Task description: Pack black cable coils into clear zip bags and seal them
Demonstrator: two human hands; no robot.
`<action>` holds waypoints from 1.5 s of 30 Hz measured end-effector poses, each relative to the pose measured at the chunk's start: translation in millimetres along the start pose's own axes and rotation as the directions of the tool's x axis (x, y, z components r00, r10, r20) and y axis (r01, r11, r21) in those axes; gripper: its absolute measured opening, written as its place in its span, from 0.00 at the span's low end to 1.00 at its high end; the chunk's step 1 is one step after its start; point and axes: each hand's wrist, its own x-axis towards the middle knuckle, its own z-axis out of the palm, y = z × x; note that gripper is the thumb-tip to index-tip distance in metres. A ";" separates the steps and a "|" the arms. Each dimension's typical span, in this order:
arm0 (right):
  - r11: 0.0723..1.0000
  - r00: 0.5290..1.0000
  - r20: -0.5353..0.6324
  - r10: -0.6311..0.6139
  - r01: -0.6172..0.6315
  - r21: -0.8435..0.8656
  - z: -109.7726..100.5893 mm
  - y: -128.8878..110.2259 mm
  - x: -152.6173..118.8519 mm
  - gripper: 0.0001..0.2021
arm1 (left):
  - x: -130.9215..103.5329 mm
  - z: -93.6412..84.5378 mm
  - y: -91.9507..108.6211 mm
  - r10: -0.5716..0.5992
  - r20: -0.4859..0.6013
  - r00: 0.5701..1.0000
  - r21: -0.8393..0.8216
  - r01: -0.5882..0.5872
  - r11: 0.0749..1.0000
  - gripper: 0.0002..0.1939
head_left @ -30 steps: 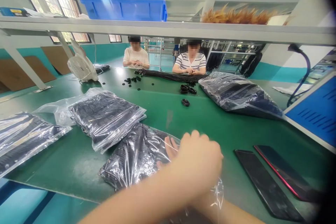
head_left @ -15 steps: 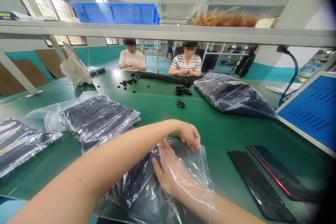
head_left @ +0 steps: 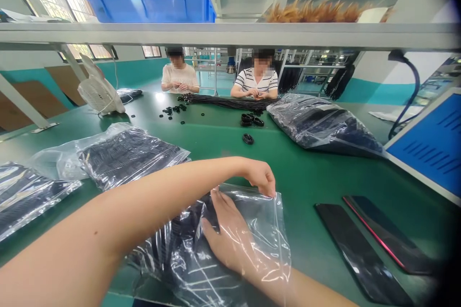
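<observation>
While the left hand (head_left: 261, 176) is closed on the far corner of the clear bag (head_left: 261, 220) at its mouth, the right hand (head_left: 230, 235) lies inside the bag, palm down, fingers extended. The bag rests on the green table (head_left: 302, 180), extending leftward and nearer from the left-hand grip. The left forearm (head_left: 158, 189) crosses above the bag and obstructs part of it. A packed bag (head_left: 133, 153) lies beyond this forearm; two dark flat devices (head_left: 363, 254) lie to the right. The clear bag is creased and glossy; its dark contents (head_left: 158, 249) appear ribbed, though glare limits inspection.
</observation>
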 end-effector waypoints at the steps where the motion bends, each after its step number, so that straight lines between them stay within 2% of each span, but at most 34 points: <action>1: 1.000 1.000 0.013 0.014 -0.014 0.005 0.3 1.2 0.5 0.38 | -2.4 0.0 2.0 0.001 -0.016 1.000 0.016 0.000 1.000 0.10; 4: 0.996 0.996 0.034 0.079 -0.080 0.036 -1.4 1.5 4.1 0.37 | -19.2 5.2 8.2 -0.013 -0.139 0.990 0.100 0.027 0.995 0.11; 6: 0.992 0.995 0.012 0.095 -0.096 0.085 -6.2 -0.1 8.0 0.34 | -40.8 15.4 8.5 -0.036 -0.327 0.944 0.174 0.097 0.980 0.10; 7: 0.989 0.996 -0.009 0.089 -0.087 0.116 -10.0 -1.0 10.2 0.31 | -54.7 22.9 6.1 -0.047 -0.453 0.890 0.203 0.155 0.967 0.09; 9: 0.987 0.999 -0.044 0.027 -0.020 0.159 -19.7 -2.3 14.2 0.27 | -87.1 42.9 -4.7 -0.059 -0.678 0.733 0.222 0.280 0.934 0.11; 12: 0.979 0.996 -0.042 -0.085 0.091 0.184 -33.9 -1.4 17.5 0.25 | -136.8 82.1 -33.8 -0.104 -0.848 0.520 0.165 0.445 0.880 0.11; 13: 0.976 0.995 -0.037 -0.096 0.101 0.195 -36.8 -0.2 18.0 0.24 | -150.5 95.8 -45.0 -0.122 -0.874 0.470 0.137 0.480 0.867 0.12; 15: 0.970 0.997 -0.036 -0.068 0.074 0.231 -37.9 2.7 19.6 0.23 | -170.4 120.5 -66.3 -0.156 -0.892 0.424 0.092 0.510 0.855 0.13; 17: 0.964 0.999 -0.031 -0.029 0.037 0.264 -33.8 5.1 23.4 0.22 | -179.9 138.4 -83.1 -0.159 -0.904 0.398 0.070 0.504 0.861 0.16; 19: 0.958 1.000 -0.023 -0.004 0.011 0.286 -27.9 6.3 29.6 0.22 | -181.7 147.7 -94.3 -0.135 -0.916 0.377 0.064 0.471 0.880 0.17; 21: 0.955 1.000 -0.010 0.010 -0.006 0.296 -24.3 6.8 36.6 0.22 | -180.0 149.9 -100.7 -0.115 -0.921 0.373 0.064 0.433 0.899 0.17; 23: 0.956 1.000 0.007 0.021 -0.022 0.294 -25.6 7.7 42.5 0.21 | -178.2 148.6 -104.1 -0.112 -0.915 0.388 0.062 0.408 0.911 0.16; 29: 0.966 0.996 0.072 0.054 -0.070 0.249 -44.0 14.6 51.6 0.18 | -177.4 147.4 -105.8 -0.081 -0.913 0.400 0.097 0.406 0.908 0.17; 33: 0.967 0.992 0.089 0.087 -0.106 0.231 -49.4 16.1 43.2 0.16 | -176.9 147.9 -104.6 -0.066 -0.909 0.413 0.121 0.411 0.904 0.18; 37: 0.966 0.991 0.075 0.110 -0.125 0.226 -46.6 15.2 39.4 0.15 | -177.6 148.0 -106.1 -0.058 -0.907 0.418 0.120 0.387 0.914 0.17; 42: 0.966 0.993 0.012 0.113 -0.113 0.232 -37.2 12.7 63.3 0.17 | -180.3 150.5 -106.4 -0.016 -0.901 0.434 0.152 0.350 0.924 0.18; 45: 0.964 0.995 -0.016 0.099 -0.091 0.251 -32.1 7.5 68.1 0.17 | -180.2 153.5 -102.3 -0.075 -0.905 0.418 0.083 0.346 0.934 0.19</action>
